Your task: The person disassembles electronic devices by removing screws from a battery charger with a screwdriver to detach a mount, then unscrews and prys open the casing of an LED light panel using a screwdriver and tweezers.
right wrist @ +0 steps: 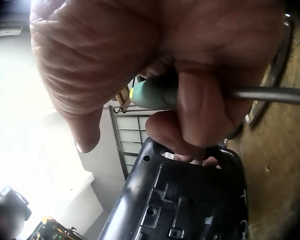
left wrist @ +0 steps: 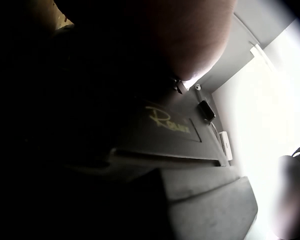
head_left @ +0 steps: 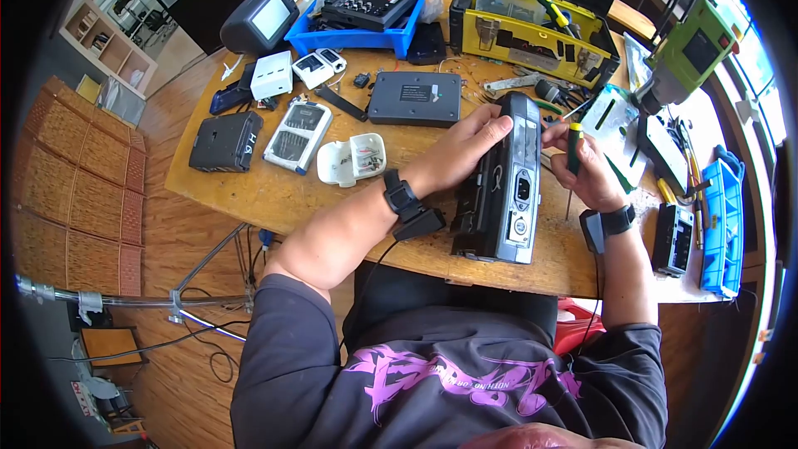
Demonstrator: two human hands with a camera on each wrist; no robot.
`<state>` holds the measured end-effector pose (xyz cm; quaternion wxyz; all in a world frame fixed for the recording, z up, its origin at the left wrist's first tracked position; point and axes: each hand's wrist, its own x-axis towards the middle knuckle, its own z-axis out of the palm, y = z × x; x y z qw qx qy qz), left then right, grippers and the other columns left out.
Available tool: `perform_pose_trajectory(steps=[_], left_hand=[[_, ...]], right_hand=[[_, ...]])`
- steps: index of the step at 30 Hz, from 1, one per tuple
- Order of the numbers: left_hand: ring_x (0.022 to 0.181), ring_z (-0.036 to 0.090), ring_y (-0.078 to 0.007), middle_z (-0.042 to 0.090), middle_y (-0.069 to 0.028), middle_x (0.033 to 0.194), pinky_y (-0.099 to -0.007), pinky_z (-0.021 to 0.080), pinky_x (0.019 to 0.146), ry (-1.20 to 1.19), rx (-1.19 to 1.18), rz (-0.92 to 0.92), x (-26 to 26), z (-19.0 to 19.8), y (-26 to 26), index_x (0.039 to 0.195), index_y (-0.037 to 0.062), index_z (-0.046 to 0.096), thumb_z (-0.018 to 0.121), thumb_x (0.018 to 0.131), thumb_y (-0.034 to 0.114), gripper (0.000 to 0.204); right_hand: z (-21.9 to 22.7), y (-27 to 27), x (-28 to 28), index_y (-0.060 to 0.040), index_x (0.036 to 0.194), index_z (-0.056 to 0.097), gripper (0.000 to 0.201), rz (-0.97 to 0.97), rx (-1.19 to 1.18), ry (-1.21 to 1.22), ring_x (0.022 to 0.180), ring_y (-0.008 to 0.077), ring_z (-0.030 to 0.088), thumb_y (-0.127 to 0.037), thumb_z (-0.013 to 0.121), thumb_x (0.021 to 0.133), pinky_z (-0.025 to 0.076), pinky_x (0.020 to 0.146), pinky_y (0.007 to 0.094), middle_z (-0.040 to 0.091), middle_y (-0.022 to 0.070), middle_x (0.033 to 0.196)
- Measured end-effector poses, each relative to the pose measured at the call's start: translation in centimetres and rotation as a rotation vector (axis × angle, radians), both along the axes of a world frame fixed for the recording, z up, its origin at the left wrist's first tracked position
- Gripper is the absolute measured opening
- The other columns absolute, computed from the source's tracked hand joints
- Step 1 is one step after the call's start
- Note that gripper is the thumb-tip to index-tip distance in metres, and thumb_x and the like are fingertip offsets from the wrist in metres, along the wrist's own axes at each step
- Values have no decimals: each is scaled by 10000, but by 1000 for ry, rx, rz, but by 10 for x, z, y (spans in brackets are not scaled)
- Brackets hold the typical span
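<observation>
Gripping a black-and-grey device (head_left: pixel 504 216) with the left hand (head_left: pixel 475 148), thumb laid over the casing, right of centre in the head view. Set near the lower edge of a worn wooden table (head_left: pixel 249 199), long side running up the frame, with a power socket (head_left: pixel 522 189) and, just below, a round connector (head_left: pixel 520 226) on its narrow face. Grasping a green, yellow-ended screwdriver (head_left: pixel 574 152) in the right hand (head_left: pixel 598 173), fingers curled round the handle, shaft pointing down the frame, just right of the device. Seen close in the right wrist view: the green handle in the fist, above black casing with moulded ribs. Mostly dark in the left wrist view, with yellow lettering near the middle. Spread around in the head view: a flat dark box (head_left: pixel 414 100) at upper centre; an open white case (head_left: pixel 335 168) left of centre; a yellow-and-black toolbox (head_left: pixel 524 43) at upper right; a blue organiser (head_left: pixel 721 229) at far right.
</observation>
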<state>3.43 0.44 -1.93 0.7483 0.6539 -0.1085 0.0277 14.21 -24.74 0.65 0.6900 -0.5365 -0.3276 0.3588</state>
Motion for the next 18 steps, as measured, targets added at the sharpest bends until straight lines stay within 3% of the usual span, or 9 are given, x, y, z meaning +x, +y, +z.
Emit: perform_pose_trajectory(steps=[2, 9, 11, 13, 15, 18], left_hand=[[1132, 579, -136, 622, -75, 1221, -298, 446, 1016, -8, 16, -5, -5, 7, -1, 1371, -14, 521, 487, 1100, 481, 566], [1202, 547, -157, 580, -86, 1293, -318, 412, 1071, -17, 20, -74, -7, 9, 5, 1413, -16, 479, 564, 1057, 448, 591], [1204, 554, -171, 584, -93, 1288, -330, 419, 1073, -15, -12, -70, -9, 9, 6, 1418, -19, 475, 644, 1014, 417, 619], [1244, 541, -153, 574, -75, 1327, -322, 415, 1086, -82, 65, -78, -8, 11, 4, 1448, -2, 460, 652, 1024, 336, 575], [1146, 592, -122, 637, -56, 1240, -290, 473, 1003, -99, 133, -8, -5, 4, 4, 1373, -5, 555, 726, 991, 295, 514], [1082, 619, -110, 661, -47, 1185, -281, 501, 954, -126, 232, 17, -4, 8, 4, 1315, -7, 596, 759, 972, 283, 478]], right_hand=[[-5, -1, 3, 27, 1363, 540, 862, 53, -36, -1, 623, 62, 428, -644, 754, 868, 318, 525, 208, 617, 101, 1203], [-6, 0, -5, 34, 1434, 480, 992, -5, -55, -6, 718, 89, 462, -690, 773, 822, 326, 561, 228, 565, 86, 1315], [-6, 2, -7, 33, 1441, 467, 1026, -1, -70, -5, 735, 93, 471, -704, 783, 801, 324, 569, 231, 553, 67, 1266], [-14, -1, -5, 31, 1449, 449, 1075, -45, -55, -2, 720, 88, 468, -725, 796, 769, 323, 576, 225, 557, 25, 1109], [-2, 5, -11, 8, 1438, 453, 1088, -32, -71, -40, 683, 49, 445, -732, 823, 732, 326, 583, 210, 529, -59, 885], [-7, 2, -9, -8, 1407, 497, 1012, -59, -64, -54, 702, 26, 442, -694, 837, 745, 332, 587, 197, 546, -60, 908]])
